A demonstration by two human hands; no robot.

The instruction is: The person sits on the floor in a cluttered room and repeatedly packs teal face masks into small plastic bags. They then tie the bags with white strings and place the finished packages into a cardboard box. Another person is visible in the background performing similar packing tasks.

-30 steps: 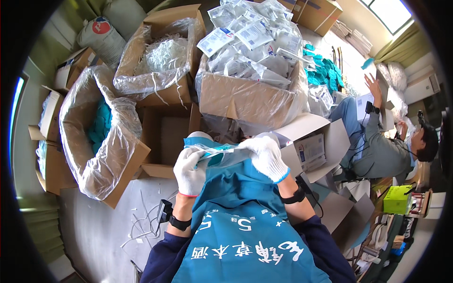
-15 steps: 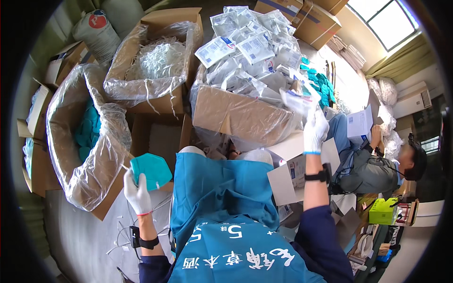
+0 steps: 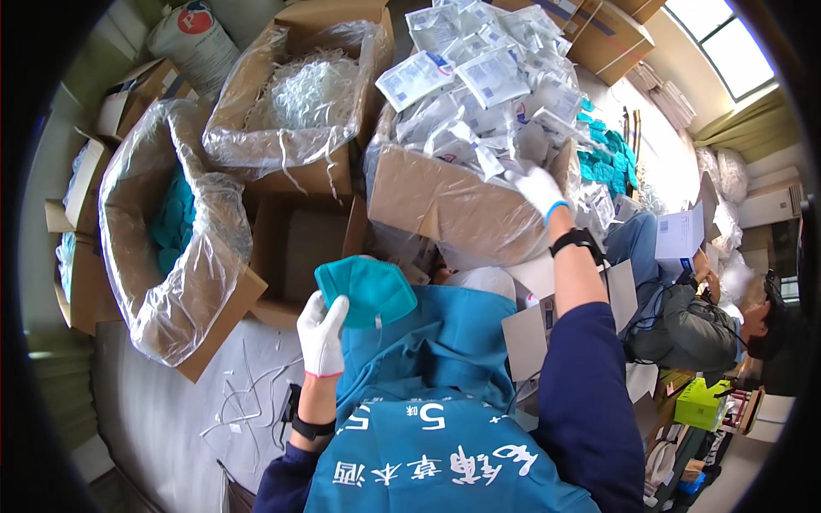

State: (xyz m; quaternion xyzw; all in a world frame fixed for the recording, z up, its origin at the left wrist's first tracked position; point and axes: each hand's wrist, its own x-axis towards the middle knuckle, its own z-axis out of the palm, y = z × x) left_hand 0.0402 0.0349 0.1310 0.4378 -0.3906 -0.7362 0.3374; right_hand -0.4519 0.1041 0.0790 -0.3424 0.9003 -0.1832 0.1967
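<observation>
The left hand (image 3: 323, 335) pinches a teal mask (image 3: 366, 291); it may slip. The right hand (image 3: 537, 186) reaches into heaped packets (image 3: 479, 77), grip unclear; packets could spill over the box edge.

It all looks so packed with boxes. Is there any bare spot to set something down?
Mostly the grey floor patch left of the left hand, below the plastic-lined cardboard box of teal masks, though white straps litter it. The overflowing box of white packets is crowded.
</observation>
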